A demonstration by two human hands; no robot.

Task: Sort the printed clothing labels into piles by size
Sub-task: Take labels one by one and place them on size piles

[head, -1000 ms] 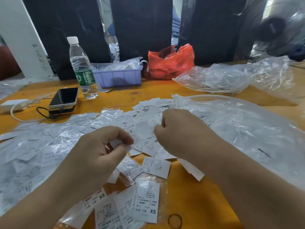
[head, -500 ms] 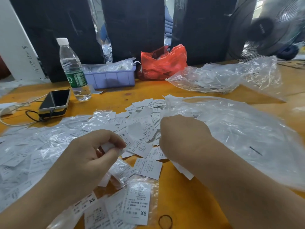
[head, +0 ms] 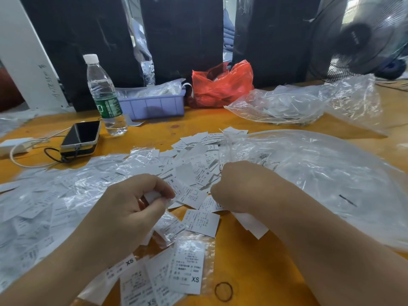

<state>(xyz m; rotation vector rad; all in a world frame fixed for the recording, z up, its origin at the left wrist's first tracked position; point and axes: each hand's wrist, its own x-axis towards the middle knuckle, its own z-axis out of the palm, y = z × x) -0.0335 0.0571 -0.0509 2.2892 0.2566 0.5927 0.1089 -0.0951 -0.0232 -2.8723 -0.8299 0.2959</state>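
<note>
Loose white printed labels (head: 194, 171) lie heaped in the middle of the orange table (head: 254, 272). Some labels marked XS (head: 187, 268) sit near the front edge on clear plastic. My left hand (head: 128, 210) pinches a few white labels (head: 154, 196) between thumb and fingers, just above the heap. My right hand (head: 240, 188) is knuckles-up on the heap's right side, its fingers curled down out of sight. A blank white label (head: 251, 224) sticks out from under my right wrist.
A big clear bag (head: 320, 173) spreads at right, and clear plastic with labels (head: 44, 206) at left. Behind stand a water bottle (head: 103, 96), phone (head: 81, 134), purple tray (head: 154, 104), red bag (head: 220, 85), another clear bag (head: 287, 104) and a fan (head: 357, 36). A rubber band (head: 223, 291) lies in front.
The view has shifted slightly. Both hands stay over the heap in nearly the same pose, the left still pinching its labels.
</note>
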